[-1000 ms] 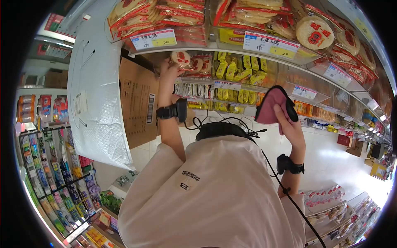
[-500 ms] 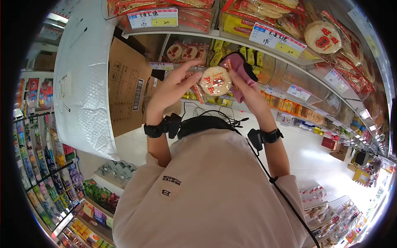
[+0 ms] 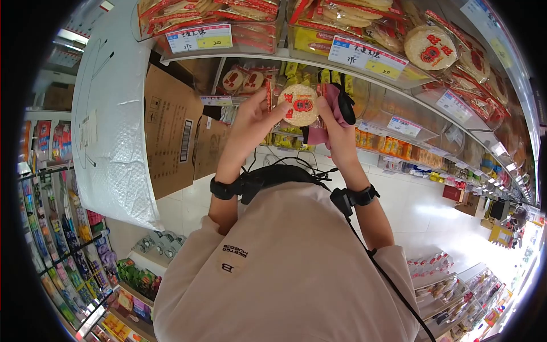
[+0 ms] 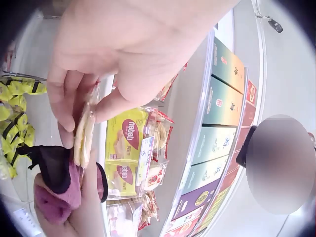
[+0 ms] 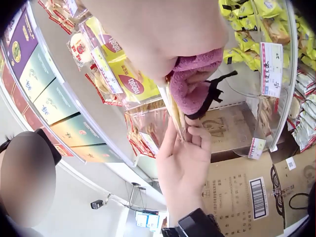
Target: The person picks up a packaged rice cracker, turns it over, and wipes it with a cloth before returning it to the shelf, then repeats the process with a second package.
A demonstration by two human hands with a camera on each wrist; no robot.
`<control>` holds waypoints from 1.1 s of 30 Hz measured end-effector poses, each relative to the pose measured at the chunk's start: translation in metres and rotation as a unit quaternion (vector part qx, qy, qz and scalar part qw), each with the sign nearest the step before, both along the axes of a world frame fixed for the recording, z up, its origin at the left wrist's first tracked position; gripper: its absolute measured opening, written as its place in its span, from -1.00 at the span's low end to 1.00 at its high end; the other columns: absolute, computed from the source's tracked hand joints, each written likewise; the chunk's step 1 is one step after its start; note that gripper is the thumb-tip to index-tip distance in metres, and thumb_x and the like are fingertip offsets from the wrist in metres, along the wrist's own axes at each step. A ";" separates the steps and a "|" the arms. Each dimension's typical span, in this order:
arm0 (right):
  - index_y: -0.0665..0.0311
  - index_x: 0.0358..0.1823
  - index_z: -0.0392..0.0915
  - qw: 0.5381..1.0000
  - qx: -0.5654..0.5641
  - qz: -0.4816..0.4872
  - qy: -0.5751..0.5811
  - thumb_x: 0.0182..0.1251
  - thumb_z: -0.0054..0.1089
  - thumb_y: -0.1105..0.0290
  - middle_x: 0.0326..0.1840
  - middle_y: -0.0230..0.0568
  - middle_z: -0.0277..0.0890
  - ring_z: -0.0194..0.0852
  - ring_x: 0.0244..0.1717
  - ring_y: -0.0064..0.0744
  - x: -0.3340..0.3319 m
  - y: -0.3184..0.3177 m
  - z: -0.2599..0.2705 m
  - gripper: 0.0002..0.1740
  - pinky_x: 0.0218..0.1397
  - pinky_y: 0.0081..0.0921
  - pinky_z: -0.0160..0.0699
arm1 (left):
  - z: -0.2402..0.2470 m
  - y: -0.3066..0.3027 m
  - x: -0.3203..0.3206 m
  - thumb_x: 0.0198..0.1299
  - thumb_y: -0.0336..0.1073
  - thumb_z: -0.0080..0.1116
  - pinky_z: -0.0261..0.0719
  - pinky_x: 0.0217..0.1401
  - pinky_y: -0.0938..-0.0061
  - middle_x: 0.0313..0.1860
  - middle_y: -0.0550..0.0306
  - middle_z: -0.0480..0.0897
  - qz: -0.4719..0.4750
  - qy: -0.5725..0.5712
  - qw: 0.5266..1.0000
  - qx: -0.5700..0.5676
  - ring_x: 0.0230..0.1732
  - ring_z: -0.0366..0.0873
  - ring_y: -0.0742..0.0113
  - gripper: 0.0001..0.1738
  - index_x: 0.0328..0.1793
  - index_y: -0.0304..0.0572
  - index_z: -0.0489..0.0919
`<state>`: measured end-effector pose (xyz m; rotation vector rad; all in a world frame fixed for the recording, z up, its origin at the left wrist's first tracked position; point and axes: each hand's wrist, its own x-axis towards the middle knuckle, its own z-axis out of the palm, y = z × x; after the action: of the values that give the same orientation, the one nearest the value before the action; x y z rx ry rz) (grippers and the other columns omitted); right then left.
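A round cracker in a clear and red wrapper (image 3: 300,105) is held up between both hands, its printed face toward the head camera. My left hand (image 3: 250,122) pinches the wrapper's left side, thumb over the front. At its right side my right hand (image 3: 341,135) pinches the wrapper and also holds a purple cloth with black edging (image 3: 344,108). Edge-on, the thin packet (image 4: 85,133) shows between the left thumb and fingers in the left wrist view. In the right wrist view the cloth (image 5: 190,89) is bunched in the right hand beside the packet.
Shelf bins of wrapped crackers (image 3: 250,43) with price tags run above the hands. Similar packets (image 3: 242,81) lie in a lower bin. Cardboard boxes (image 3: 168,125) and a white padded sheet (image 3: 114,125) stand at the left. Another person (image 4: 279,163) appears in the wrist views.
My left hand has brought the cracker packet from the lower bin to the middle. My right hand has moved left with the cloth and taken hold of the packet's other side.
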<state>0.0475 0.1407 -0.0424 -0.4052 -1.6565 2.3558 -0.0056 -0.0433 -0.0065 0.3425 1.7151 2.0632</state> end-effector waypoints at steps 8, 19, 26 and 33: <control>0.29 0.02 0.54 0.995 0.100 0.010 -0.016 0.44 0.23 0.29 -0.34 -0.41 0.47 0.37 -0.40 -0.58 0.016 0.008 0.001 -0.73 -0.45 -0.64 0.27 | 0.008 0.015 0.002 0.44 -0.26 0.16 0.51 0.15 0.57 0.05 0.16 0.66 -0.012 0.007 1.000 -0.010 0.06 0.57 0.51 -0.57 0.32 -0.36 0.52; 0.23 0.56 0.20 0.780 0.591 0.104 0.176 0.16 0.20 0.43 0.63 0.07 0.03 -0.09 0.65 0.08 0.025 -0.021 0.024 -0.15 0.66 0.02 -0.19 | -0.012 0.019 0.003 0.53 -0.09 -0.02 0.54 0.21 0.37 0.21 0.14 0.61 0.059 -0.193 0.964 0.176 0.18 0.57 0.38 -0.56 0.34 -0.21 0.49; 0.24 0.53 0.25 0.805 0.552 0.078 0.205 0.30 0.22 0.24 0.60 0.03 0.12 0.01 0.62 0.04 0.007 -0.018 0.022 -0.24 0.63 0.00 -0.08 | -0.004 0.027 0.006 0.44 0.27 -0.04 0.45 0.35 0.28 0.29 0.12 0.56 0.041 -0.223 0.955 0.193 0.29 0.52 0.31 -0.32 0.42 -0.08 0.42; 0.24 0.51 0.28 0.759 0.606 0.110 0.214 0.29 0.20 0.22 0.58 -0.07 0.17 0.01 0.63 -0.01 0.024 -0.042 0.035 -0.25 0.66 0.01 -0.18 | 0.013 0.018 0.004 0.42 0.30 -0.02 0.52 0.26 0.33 0.18 0.15 0.61 0.083 -0.231 0.949 0.199 0.17 0.58 0.31 -0.33 0.32 -0.10 0.48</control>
<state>0.0715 0.0991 -0.0073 0.5565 -2.5287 0.8647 -0.0011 -0.0249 0.0065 -0.1698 1.0811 2.3704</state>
